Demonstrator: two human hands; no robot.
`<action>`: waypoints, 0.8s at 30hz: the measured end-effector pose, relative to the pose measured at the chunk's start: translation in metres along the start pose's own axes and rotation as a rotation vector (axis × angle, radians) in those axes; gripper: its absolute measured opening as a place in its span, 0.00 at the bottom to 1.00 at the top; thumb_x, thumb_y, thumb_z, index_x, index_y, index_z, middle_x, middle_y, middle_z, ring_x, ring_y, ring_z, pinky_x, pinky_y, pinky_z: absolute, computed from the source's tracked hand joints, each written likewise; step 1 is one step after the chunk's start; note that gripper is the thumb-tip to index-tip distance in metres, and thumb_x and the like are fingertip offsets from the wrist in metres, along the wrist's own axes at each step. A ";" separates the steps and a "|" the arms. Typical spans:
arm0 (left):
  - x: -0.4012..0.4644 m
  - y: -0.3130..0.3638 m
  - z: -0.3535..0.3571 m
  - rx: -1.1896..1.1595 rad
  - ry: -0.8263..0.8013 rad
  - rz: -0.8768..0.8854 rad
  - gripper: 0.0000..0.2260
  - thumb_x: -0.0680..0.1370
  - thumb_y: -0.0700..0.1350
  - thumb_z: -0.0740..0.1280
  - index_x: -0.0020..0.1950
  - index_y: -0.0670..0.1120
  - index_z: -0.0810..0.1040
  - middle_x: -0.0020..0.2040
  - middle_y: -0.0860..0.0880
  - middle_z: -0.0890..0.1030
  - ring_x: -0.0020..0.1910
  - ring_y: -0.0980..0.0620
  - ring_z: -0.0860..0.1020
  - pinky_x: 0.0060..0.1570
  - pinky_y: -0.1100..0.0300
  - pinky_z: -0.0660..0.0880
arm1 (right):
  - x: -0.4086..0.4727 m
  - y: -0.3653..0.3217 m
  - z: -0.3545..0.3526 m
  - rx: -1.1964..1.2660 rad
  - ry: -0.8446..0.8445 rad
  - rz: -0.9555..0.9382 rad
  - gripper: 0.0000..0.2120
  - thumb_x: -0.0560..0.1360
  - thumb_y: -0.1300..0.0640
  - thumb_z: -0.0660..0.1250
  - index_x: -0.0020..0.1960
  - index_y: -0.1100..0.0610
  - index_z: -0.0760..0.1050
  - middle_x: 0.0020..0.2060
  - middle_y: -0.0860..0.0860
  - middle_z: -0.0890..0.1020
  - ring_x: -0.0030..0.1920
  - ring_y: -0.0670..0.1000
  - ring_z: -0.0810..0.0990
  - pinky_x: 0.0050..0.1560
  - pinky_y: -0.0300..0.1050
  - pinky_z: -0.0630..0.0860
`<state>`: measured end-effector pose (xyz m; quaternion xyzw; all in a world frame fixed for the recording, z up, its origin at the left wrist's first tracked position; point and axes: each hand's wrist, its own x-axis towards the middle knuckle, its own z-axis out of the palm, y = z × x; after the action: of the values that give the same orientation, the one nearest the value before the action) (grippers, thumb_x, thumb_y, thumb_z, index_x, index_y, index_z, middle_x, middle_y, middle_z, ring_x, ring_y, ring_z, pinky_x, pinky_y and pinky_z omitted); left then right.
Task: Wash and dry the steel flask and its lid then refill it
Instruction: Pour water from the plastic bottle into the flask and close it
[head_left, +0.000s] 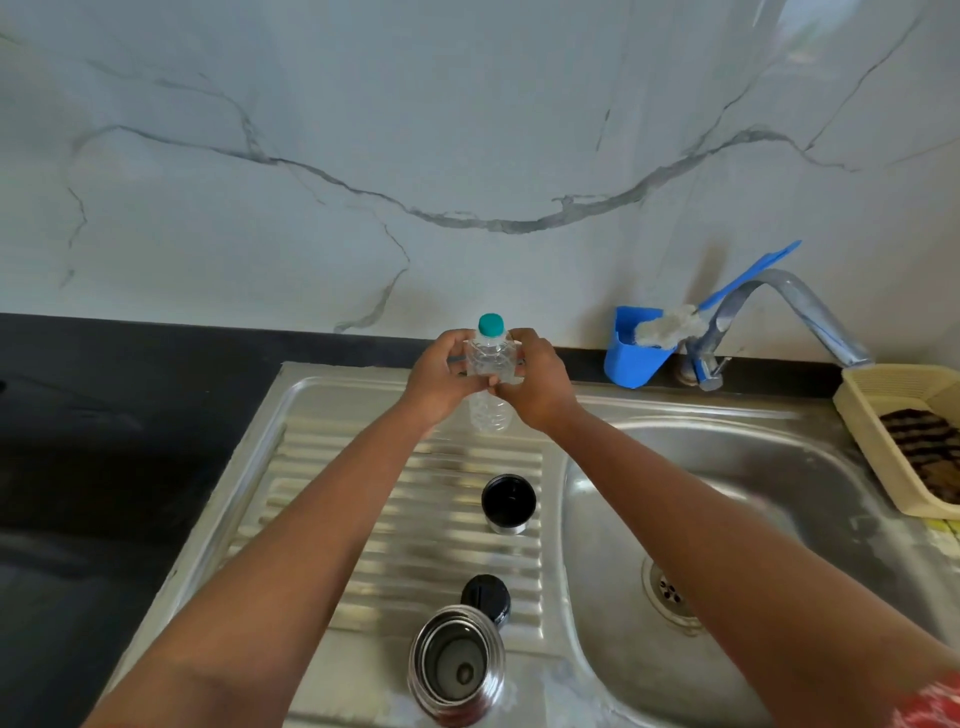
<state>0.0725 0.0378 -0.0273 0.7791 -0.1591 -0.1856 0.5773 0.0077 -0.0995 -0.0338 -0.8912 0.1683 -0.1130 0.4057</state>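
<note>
Steel flask (456, 665), uncapped and upright, at the near edge of the ribbed draining board (363, 519), mouth open to the camera. Farther back, over the far end of the board, a clear plastic water bottle (488, 374) with a teal cap (491, 325), clasped upright between both hands. Left hand (439, 382) wrapped round the bottle's left side, fingers curled against the plastic; right hand (535, 387) curled round its right side, thumb near the shoulder of the bottle. Cap on. Bottle's lower part visible below the hands, just above or touching the steel; contact hard to tell. Bare forearms reaching in from both lower corners.

Between bottle and flask, on the ridges, a steel cup lid (508, 504) with a dark inside, mouth up. Just behind the flask, close to its rim, a black stopper (485, 597). To the right, the steel sink bowl (779, 467) with its drain (667, 590) in the near half. Behind the bowl, at the wall, a chrome tap (795, 312) arching right, a blue holder (631, 358) beside it carrying a white-headed brush with a blue handle (670, 325). At the far right edge, a cream plastic basket (872, 415) with a dark scrubber (924, 447) inside. Black countertop (104, 415) to the left, pale veined marble wall (467, 130) behind.
</note>
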 end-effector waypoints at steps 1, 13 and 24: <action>0.000 0.000 0.001 -0.006 0.000 -0.002 0.28 0.69 0.38 0.79 0.65 0.49 0.73 0.62 0.48 0.80 0.60 0.49 0.80 0.61 0.45 0.78 | 0.000 0.000 0.000 -0.003 0.001 -0.003 0.33 0.70 0.60 0.77 0.70 0.56 0.66 0.61 0.56 0.74 0.59 0.55 0.77 0.61 0.52 0.76; -0.007 0.001 0.000 0.057 0.007 -0.035 0.41 0.67 0.41 0.81 0.74 0.51 0.65 0.70 0.48 0.73 0.68 0.48 0.73 0.66 0.43 0.74 | -0.001 0.005 -0.004 -0.008 -0.046 0.097 0.44 0.67 0.55 0.80 0.75 0.57 0.59 0.69 0.57 0.68 0.66 0.56 0.72 0.66 0.51 0.72; -0.118 -0.035 -0.015 0.092 -0.038 -0.209 0.20 0.75 0.45 0.74 0.65 0.49 0.74 0.63 0.47 0.76 0.56 0.51 0.78 0.51 0.55 0.77 | -0.116 -0.002 -0.030 -0.086 -0.310 -0.115 0.24 0.67 0.59 0.79 0.60 0.52 0.75 0.51 0.48 0.72 0.47 0.48 0.75 0.44 0.31 0.72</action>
<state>-0.0229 0.1144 -0.0444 0.8134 -0.0964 -0.2521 0.5153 -0.1085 -0.0734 -0.0202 -0.9227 0.0575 0.0100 0.3811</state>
